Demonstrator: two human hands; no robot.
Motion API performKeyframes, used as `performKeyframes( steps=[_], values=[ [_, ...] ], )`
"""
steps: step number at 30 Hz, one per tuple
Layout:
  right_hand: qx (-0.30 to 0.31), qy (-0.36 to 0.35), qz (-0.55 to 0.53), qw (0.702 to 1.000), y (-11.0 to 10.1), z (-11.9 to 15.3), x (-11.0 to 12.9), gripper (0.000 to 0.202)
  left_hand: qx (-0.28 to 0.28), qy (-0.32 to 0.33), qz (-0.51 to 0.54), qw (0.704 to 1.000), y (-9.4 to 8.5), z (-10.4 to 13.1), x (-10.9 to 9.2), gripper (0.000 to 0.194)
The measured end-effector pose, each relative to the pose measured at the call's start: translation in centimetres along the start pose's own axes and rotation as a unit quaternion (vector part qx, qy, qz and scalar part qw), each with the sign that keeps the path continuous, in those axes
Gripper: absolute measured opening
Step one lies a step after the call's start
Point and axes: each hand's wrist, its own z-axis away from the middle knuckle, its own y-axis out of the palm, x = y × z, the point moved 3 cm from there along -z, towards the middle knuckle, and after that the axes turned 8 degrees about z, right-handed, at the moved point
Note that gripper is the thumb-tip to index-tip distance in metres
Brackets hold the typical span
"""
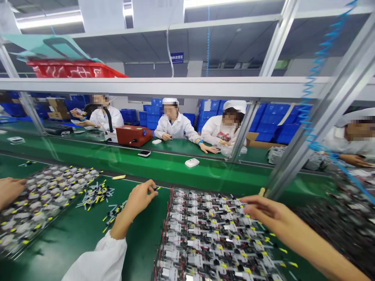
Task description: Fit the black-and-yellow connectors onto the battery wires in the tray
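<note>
My left hand (142, 197) is raised over the green bench, thumb and fingers curled together. At its fingertips shows a small yellow-tipped strip (158, 189); most of it is hidden. Below that wrist lies a small pile of yellow-tipped strips (115, 214), with a larger pile (95, 195) farther left. My right hand (265, 210) reaches across the far right part of a tray of small assemblies (195, 244), which have red wires and yellow tips. Its fingers are pinched at the tray's far edge, and whatever they grip cannot be made out.
Another person's hand (10, 192) rests by a second filled tray (43, 199) on the left. A metal post (310, 148) and a coiled blue hose (307, 101) stand at right. Dark parts (336, 218) are heaped beyond my right arm. Co-workers sit across the green belt (164, 166).
</note>
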Motion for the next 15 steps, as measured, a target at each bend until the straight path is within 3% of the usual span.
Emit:
performKeyframes(
  steps=[2,4,6,8,11,13,15],
  values=[
    [0.076,-0.022,-0.021,0.997,2.1,-0.1,3.5,0.046,0.007,0.104,0.084,0.991,0.7,0.1,-3.6,0.010],
    [0.108,-0.035,-0.001,0.994,4.3,-0.7,6.0,0.044,0.033,0.209,0.126,0.969,1.9,0.6,-7.7,0.011],
    [0.119,-0.067,0.034,0.990,6.2,-1.7,7.3,0.035,0.054,0.264,0.094,0.958,3.4,1.2,-11.1,0.016],
    [0.115,-0.087,0.053,0.988,7.3,-2.7,7.1,0.020,0.063,0.296,0.048,0.952,4.6,1.5,-13.3,0.019],
    [0.121,-0.079,0.050,0.988,7.7,-3.5,5.3,0.010,0.078,0.327,0.063,0.939,5.7,1.3,-13.9,0.025],
    [0.128,-0.057,0.042,0.989,7.4,-3.6,3.9,0.013,0.080,0.331,0.118,0.933,6.0,0.6,-12.7,0.032],
    [0.122,-0.031,0.031,0.992,6.9,-3.6,2.7,0.016,0.080,0.330,0.127,0.932,6.5,-0.3,-11.1,0.023]
  ],
)
